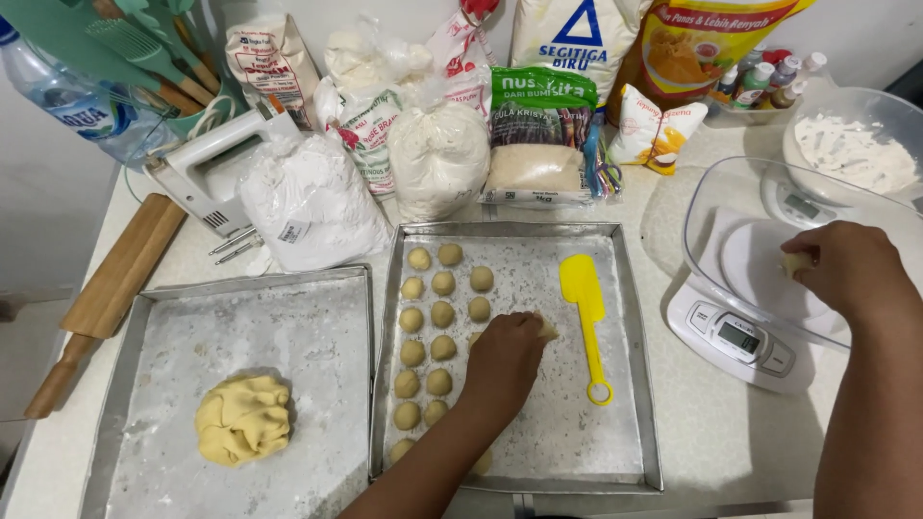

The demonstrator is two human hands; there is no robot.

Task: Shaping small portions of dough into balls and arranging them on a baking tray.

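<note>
A small dough ball [546, 330] sits pinched in the fingertips of the left hand [505, 358], low over the floured baking tray [630, 384] — just right of the rows of dough balls [435, 327] and left of the yellow spatula [587, 308]. The right hand [846, 269] reaches into the clear bowl [711, 207] on the kitchen scale [735, 338], fingers closed on a dough piece [794, 261]. On the tray to the left lies a dough lump [243, 419].
</note>
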